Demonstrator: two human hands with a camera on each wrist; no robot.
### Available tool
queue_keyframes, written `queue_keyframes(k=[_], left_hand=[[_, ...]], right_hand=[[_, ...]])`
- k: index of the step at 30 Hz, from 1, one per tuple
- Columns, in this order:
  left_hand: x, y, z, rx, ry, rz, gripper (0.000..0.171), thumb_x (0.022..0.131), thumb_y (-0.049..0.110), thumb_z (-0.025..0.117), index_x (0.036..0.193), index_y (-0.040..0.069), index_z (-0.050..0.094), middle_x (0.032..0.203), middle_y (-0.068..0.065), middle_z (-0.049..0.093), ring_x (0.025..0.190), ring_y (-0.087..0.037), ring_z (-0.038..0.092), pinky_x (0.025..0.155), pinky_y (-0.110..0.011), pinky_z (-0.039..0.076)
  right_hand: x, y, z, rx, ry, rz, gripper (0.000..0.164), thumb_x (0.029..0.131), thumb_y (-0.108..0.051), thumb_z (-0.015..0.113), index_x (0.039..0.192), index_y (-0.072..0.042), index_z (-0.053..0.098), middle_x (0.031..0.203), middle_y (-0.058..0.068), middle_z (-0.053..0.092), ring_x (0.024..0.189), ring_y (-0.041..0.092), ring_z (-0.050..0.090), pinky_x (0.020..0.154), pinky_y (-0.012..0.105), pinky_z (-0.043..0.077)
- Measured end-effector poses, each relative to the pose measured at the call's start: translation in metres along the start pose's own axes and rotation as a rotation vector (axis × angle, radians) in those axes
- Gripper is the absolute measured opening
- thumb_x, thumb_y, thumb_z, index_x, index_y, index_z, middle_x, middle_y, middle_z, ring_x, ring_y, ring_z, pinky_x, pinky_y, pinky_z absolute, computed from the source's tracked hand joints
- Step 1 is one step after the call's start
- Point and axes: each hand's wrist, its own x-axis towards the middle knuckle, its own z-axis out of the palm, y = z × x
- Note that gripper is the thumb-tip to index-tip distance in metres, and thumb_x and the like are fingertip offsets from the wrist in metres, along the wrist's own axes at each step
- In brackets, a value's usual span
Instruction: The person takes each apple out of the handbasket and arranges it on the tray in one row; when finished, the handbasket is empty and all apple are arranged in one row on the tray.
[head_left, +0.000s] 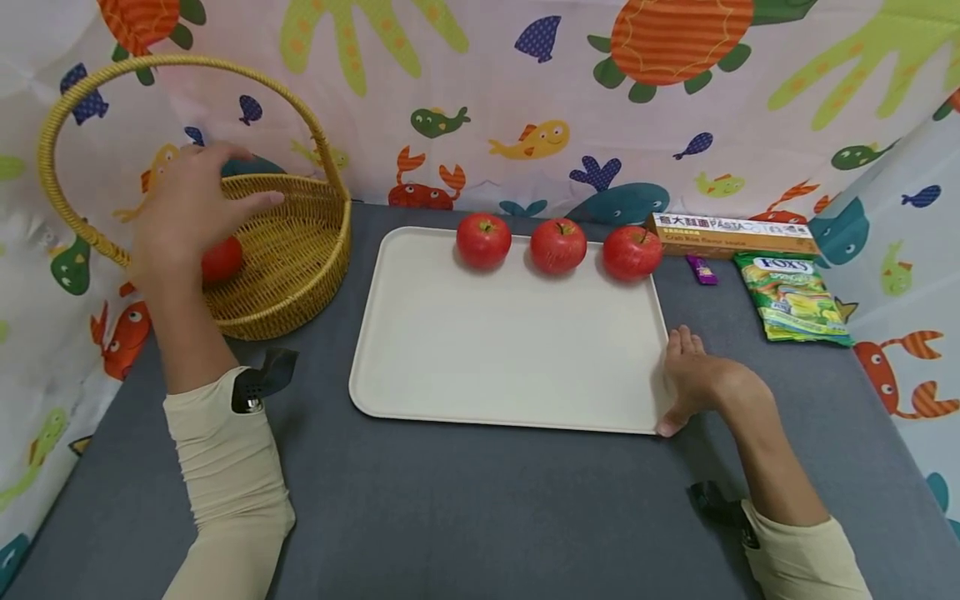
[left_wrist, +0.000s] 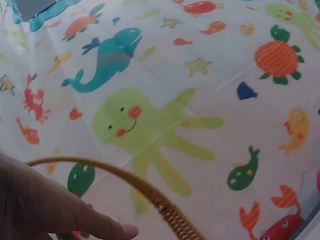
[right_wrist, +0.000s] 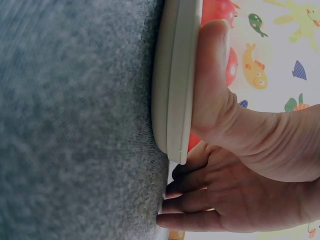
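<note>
Over the left side of a yellow woven basket (head_left: 311, 296), my left hand (head_left: 183, 196) is raised with its thumb held out from the fingers. Below its wrist a red apple (head_left: 223, 261) lies in the basket, partly hidden by the arm. In the left wrist view the basket's handle (left_wrist: 150, 192) rises beyond the hand. My right hand (head_left: 701, 379) rests against the right edge of a cream tray (head_left: 510, 358), thumb at the near corner and fingers straight along the side. Three red apples (head_left: 558, 247) stand in a row at the tray's far edge.
At the back right lie a long pasta sauce box (head_left: 735, 237), a small purple packet (head_left: 702, 270) and a green Fox's candy bag (head_left: 793, 298). A curtain printed with sea animals (head_left: 480, 108) encloses the grey table (head_left: 465, 508) at the back and sides.
</note>
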Motion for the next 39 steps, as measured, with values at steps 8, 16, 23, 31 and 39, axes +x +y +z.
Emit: queue_keyframes(k=[8, 16, 23, 31, 39], left_hand=[[0.004, -0.038, 0.0, 0.062, -0.119, -0.125, 0.089, 0.082, 0.061, 0.049, 0.143, 0.002, 0.022, 0.139, -0.031, 0.03, 0.119, -0.05, 0.031, 0.089, -0.069, 0.028], [0.008, -0.068, 0.01, 0.079, -0.278, -0.152, 0.097, 0.083, 0.064, 0.045, 0.143, -0.004, 0.01, 0.123, -0.034, 0.032, 0.103, -0.047, 0.033, 0.083, -0.062, 0.035], [0.016, -0.073, 0.023, 0.101, -0.395, -0.15, 0.104, 0.079, 0.066, 0.051, 0.145, 0.001, 0.002, 0.132, -0.038, 0.02, 0.111, -0.051, 0.023, 0.086, -0.066, 0.029], [0.018, -0.074, 0.022, 0.079, -0.361, -0.069, 0.101, 0.078, 0.06, 0.058, 0.145, 0.001, 0.011, 0.132, -0.034, 0.028, 0.11, -0.047, 0.03, 0.09, -0.065, 0.029], [0.012, -0.073, 0.023, 0.062, -0.475, -0.149, 0.11, 0.071, 0.067, 0.06, 0.146, 0.009, 0.004, 0.129, -0.033, 0.022, 0.11, -0.049, 0.021, 0.082, -0.065, 0.031]], right_hand=[[-0.001, 0.001, -0.002, 0.004, -0.006, -0.002, 0.149, 0.041, -0.066, 0.076, 0.135, 0.021, -0.001, 0.139, 0.043, -0.003, 0.128, 0.055, -0.001, 0.104, 0.061, 0.006], [0.0, 0.002, -0.001, -0.007, 0.004, 0.0, 0.15, 0.04, -0.066, 0.076, 0.135, 0.021, 0.0, 0.139, 0.043, -0.003, 0.128, 0.055, 0.0, 0.104, 0.061, 0.007], [0.0, 0.002, -0.001, -0.003, 0.004, -0.004, 0.15, 0.04, -0.066, 0.076, 0.135, 0.021, 0.0, 0.138, 0.044, -0.003, 0.128, 0.055, 0.0, 0.104, 0.061, 0.007], [0.0, 0.001, -0.001, -0.008, 0.006, 0.0, 0.15, 0.04, -0.066, 0.076, 0.135, 0.021, 0.0, 0.139, 0.044, -0.003, 0.128, 0.055, 0.0, 0.104, 0.06, 0.007], [0.001, 0.001, -0.001, -0.016, 0.004, -0.007, 0.151, 0.039, -0.068, 0.076, 0.134, 0.022, 0.0, 0.137, 0.045, -0.002, 0.128, 0.056, 0.0, 0.104, 0.06, 0.008]])
